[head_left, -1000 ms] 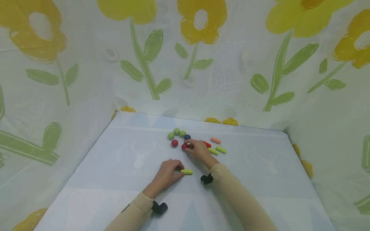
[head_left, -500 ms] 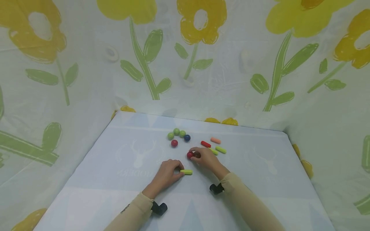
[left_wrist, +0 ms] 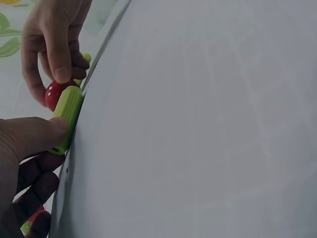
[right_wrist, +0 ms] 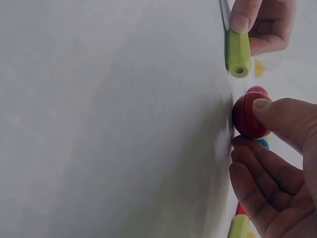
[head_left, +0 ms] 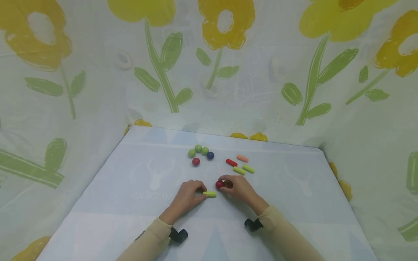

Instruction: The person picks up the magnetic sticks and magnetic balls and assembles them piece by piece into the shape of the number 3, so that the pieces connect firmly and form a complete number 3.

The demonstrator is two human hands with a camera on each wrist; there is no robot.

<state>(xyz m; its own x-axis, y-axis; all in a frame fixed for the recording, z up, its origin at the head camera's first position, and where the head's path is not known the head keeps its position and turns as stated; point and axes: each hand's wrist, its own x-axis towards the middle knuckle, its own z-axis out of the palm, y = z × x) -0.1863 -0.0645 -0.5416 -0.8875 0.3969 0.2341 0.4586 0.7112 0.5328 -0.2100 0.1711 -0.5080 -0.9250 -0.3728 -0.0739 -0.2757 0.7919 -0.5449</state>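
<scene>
Right wrist view: the red ball (right_wrist: 245,119) is pinched between the fingers of the right hand (right_wrist: 280,201); being round, it could be lost if the thumb were eased.

Left wrist view: the fluted yellow-green bead (left_wrist: 68,114) is pinched near one end by the left hand's (left_wrist: 20,141) fingers; it could be twisted by a bump.

Head view: ball held at bead's 2 o'clock. The table (head_left: 310,203) is printed white and pale blue, enclosed by flower-print curtains (head_left: 261,72) at 9, 12 and 3 o'clock.

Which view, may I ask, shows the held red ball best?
The right wrist view: the red ball appears largest there, mostly uncovered. The left wrist view shows it partly behind the green stick; the head view, small.
</scene>
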